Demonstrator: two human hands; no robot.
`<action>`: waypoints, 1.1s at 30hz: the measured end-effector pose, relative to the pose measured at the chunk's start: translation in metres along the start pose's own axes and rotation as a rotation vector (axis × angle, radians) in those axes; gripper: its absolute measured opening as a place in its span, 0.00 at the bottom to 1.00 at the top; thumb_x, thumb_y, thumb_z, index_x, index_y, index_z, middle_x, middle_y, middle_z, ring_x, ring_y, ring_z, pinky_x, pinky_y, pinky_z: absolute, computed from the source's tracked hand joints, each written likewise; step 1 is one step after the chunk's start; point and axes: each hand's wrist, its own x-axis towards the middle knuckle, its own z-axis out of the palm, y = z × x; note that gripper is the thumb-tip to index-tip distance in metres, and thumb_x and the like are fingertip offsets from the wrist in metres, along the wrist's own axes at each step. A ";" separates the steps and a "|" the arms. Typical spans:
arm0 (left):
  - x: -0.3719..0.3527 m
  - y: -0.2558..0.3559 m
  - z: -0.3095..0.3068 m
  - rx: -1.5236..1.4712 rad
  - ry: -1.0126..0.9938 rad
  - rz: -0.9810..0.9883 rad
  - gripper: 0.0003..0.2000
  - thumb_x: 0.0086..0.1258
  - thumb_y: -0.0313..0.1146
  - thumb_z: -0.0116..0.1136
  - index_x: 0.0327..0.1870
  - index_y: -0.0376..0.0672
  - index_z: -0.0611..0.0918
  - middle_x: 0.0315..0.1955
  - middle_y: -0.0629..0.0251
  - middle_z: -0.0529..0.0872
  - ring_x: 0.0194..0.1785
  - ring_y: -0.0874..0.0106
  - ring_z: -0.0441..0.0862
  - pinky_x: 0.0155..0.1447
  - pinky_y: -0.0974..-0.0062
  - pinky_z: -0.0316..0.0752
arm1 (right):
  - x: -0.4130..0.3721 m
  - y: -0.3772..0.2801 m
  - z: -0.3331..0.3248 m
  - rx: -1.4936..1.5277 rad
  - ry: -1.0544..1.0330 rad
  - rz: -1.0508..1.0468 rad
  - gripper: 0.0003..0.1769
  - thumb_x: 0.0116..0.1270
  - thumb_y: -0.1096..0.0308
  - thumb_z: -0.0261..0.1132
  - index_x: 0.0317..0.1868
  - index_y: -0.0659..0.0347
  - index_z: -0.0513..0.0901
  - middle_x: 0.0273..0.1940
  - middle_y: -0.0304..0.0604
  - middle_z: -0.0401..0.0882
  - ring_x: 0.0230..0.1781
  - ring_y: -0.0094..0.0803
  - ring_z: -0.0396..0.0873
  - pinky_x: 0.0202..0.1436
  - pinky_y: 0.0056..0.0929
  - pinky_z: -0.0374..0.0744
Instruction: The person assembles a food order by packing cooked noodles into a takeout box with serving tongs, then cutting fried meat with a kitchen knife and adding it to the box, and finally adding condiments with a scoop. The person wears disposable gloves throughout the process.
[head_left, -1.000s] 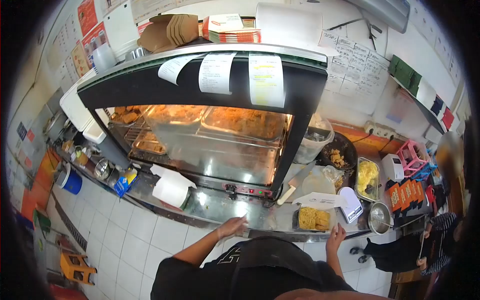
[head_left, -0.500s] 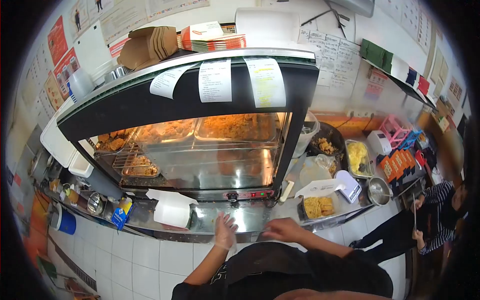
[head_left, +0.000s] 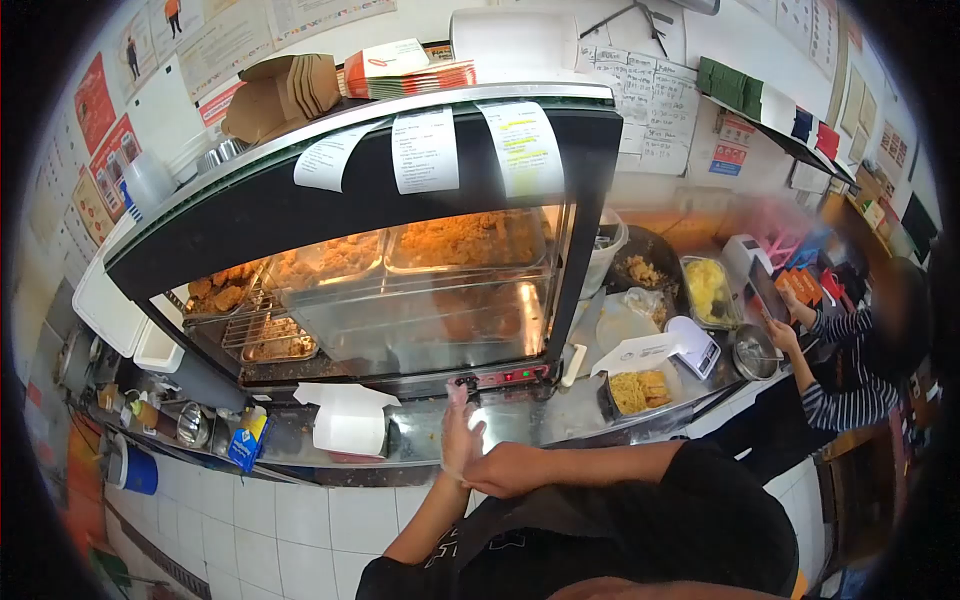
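Holds the left hand [head_left: 461, 432] out over the counter [head_left: 512, 420], pointing far toward the lit cabinet [head_left: 370, 218], with fingers extended, and wearing a clear glove [head_left: 457, 464] down to the wrist. Has the right hand [head_left: 505, 470] curled narrow against that wrist on the near right, at the glove's cuff; cannot tell whether pinching plastic or just skin. Has an open white box [head_left: 350, 430] to the left, and boxed yellow food [head_left: 640, 392] to the right

Three hanging receipts [head_left: 426, 150], one clear glove [head_left: 460, 442], one scale [head_left: 694, 348], one blue bucket [head_left: 143, 471]
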 end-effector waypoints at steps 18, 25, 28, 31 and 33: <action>0.007 -0.026 -0.008 0.386 -0.282 -0.161 0.26 0.79 0.50 0.52 0.61 0.33 0.80 0.58 0.55 0.84 0.59 0.64 0.81 0.62 0.65 0.72 | -0.209 0.053 -0.056 -0.039 0.219 0.965 0.15 0.70 0.55 0.59 0.45 0.56 0.85 0.41 0.51 0.86 0.43 0.49 0.84 0.47 0.45 0.80; 0.024 -0.079 0.050 0.643 -0.433 -0.333 0.22 0.80 0.48 0.52 0.58 0.37 0.84 0.54 0.62 0.87 0.56 0.70 0.82 0.60 0.69 0.73 | -0.365 0.066 -0.144 -0.059 0.697 1.516 0.16 0.70 0.58 0.61 0.48 0.60 0.84 0.38 0.53 0.86 0.43 0.48 0.85 0.47 0.43 0.81; 0.039 -0.099 0.088 0.706 -0.514 -0.325 0.21 0.81 0.46 0.51 0.57 0.37 0.84 0.54 0.62 0.87 0.53 0.71 0.84 0.58 0.71 0.74 | -0.451 0.168 -0.125 -0.310 0.831 1.414 0.19 0.72 0.59 0.61 0.54 0.64 0.82 0.37 0.53 0.86 0.40 0.42 0.86 0.42 0.40 0.84; 0.055 -0.116 0.122 0.731 -0.569 -0.315 0.20 0.82 0.45 0.50 0.56 0.37 0.84 0.52 0.62 0.88 0.51 0.71 0.85 0.55 0.72 0.75 | -0.469 0.232 -0.147 0.476 1.166 1.459 0.22 0.73 0.60 0.61 0.59 0.68 0.77 0.37 0.53 0.85 0.36 0.39 0.86 0.37 0.37 0.85; 0.059 -0.120 0.138 0.738 -0.573 -0.318 0.19 0.82 0.43 0.50 0.56 0.36 0.84 0.50 0.62 0.89 0.49 0.71 0.86 0.53 0.73 0.75 | -0.479 0.289 -0.149 0.594 1.537 1.383 0.21 0.73 0.63 0.58 0.60 0.69 0.76 0.38 0.52 0.85 0.34 0.38 0.86 0.35 0.36 0.86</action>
